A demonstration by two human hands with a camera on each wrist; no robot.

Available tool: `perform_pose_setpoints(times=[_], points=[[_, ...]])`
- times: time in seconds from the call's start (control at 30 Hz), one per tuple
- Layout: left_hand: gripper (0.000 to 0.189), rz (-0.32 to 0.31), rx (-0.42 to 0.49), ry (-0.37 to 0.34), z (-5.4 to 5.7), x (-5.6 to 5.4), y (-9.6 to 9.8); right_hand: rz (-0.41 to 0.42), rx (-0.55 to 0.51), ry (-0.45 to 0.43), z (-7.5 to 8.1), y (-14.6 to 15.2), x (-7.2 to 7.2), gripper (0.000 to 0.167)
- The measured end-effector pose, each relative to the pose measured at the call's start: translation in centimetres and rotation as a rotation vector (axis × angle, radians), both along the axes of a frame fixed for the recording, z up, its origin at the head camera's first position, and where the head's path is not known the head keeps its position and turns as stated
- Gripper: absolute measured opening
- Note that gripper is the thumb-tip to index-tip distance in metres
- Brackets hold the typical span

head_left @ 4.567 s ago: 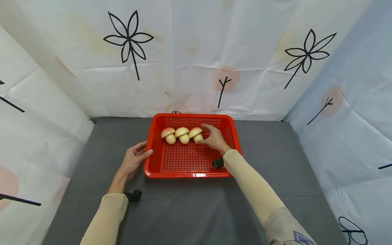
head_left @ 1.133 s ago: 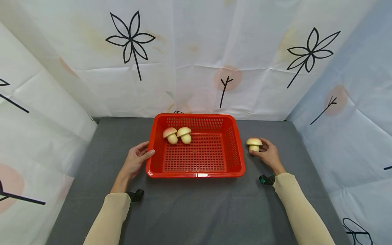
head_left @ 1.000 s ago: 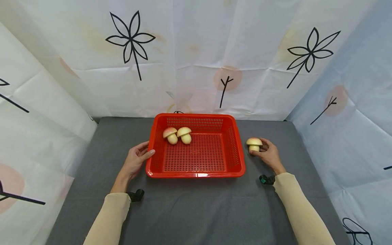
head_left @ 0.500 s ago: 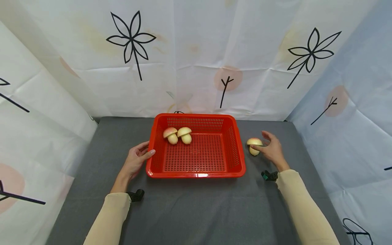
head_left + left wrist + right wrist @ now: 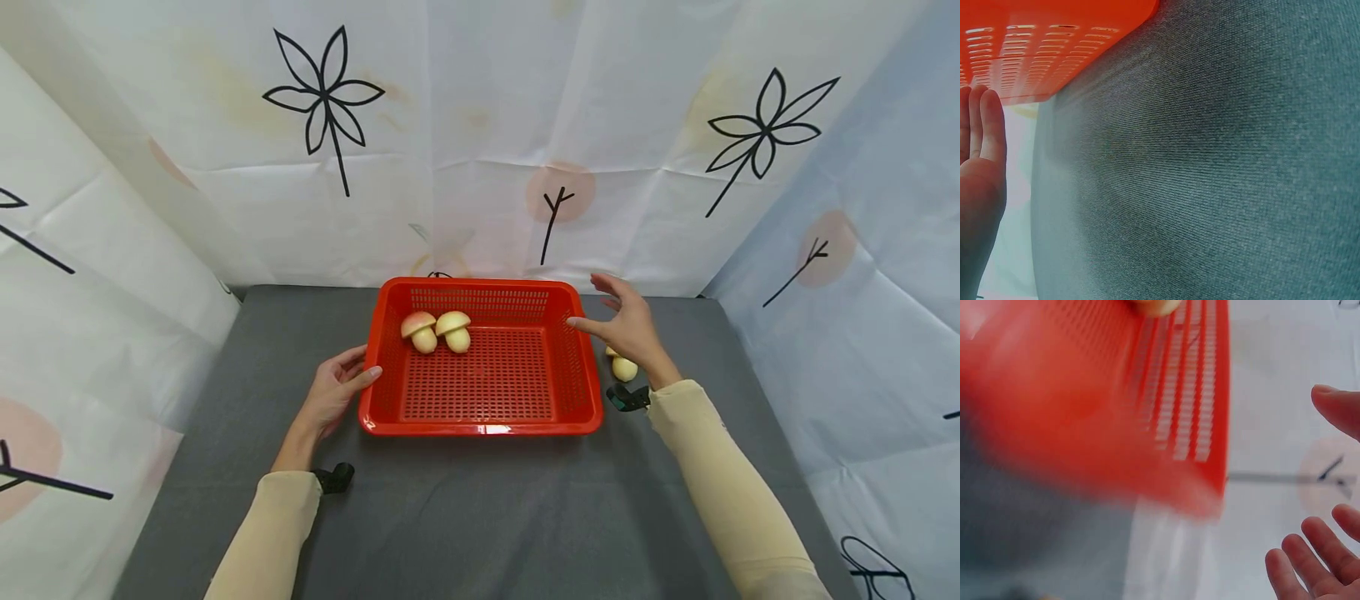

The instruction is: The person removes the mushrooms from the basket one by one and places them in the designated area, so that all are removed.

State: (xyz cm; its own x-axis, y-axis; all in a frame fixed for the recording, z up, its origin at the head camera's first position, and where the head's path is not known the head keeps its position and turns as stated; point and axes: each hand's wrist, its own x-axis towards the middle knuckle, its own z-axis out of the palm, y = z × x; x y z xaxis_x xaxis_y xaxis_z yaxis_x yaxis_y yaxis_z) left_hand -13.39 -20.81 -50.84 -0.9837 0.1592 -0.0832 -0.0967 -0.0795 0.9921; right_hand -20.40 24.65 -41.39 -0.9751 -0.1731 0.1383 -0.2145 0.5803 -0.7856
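Observation:
Two toy mushrooms with domed, yellow and reddish caps, one mushroom left of the other mushroom, lie side by side in a red plastic basket. At the basket's left side, my left hand holds the rim, thumb over it and fingers along the outer wall. My right hand hovers over the basket's right rim, fingers spread and nothing in them. Below its wrist a third mushroom lies on the table, its cap mostly hidden by the hand. The right wrist view is partly blurred.
Grey cloth covers the table. White printed fabric closes off the back and both sides, and the basket stands near the back wall. Each wrist wears a small dark camera.
My right hand took a mushroom out of the basket, set it on the table to the right and let go. It has since moved left and back towards the basket. The left hand stayed.

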Motion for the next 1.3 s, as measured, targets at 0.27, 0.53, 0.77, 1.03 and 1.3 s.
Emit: perform_pose_setpoints(times=[0.27,0.53,0.77,1.03,1.3], points=[[0.058,0.006,0.001,0.000,-0.2,-0.1,0.0,0.119,-0.054,-0.029,-0.8,-6.7,-1.5,0.083],[0.058,0.000,-0.002,-0.006,0.2,0.0,0.1,0.223,-0.014,-0.106,-4.2,-12.1,-2.8,0.081],[0.058,0.004,0.001,-0.019,0.2,-0.1,0.2,0.225,0.052,-0.147,-6.1,-15.1,-3.2,0.083],[0.058,0.007,-0.001,-0.024,0.2,-0.1,0.2,0.214,0.068,-0.191,-8.0,-17.1,-3.5,0.084],[0.059,0.006,0.003,-0.022,0.2,-0.1,0.2,0.203,0.178,-0.211,-8.9,-17.9,-3.8,0.083]])
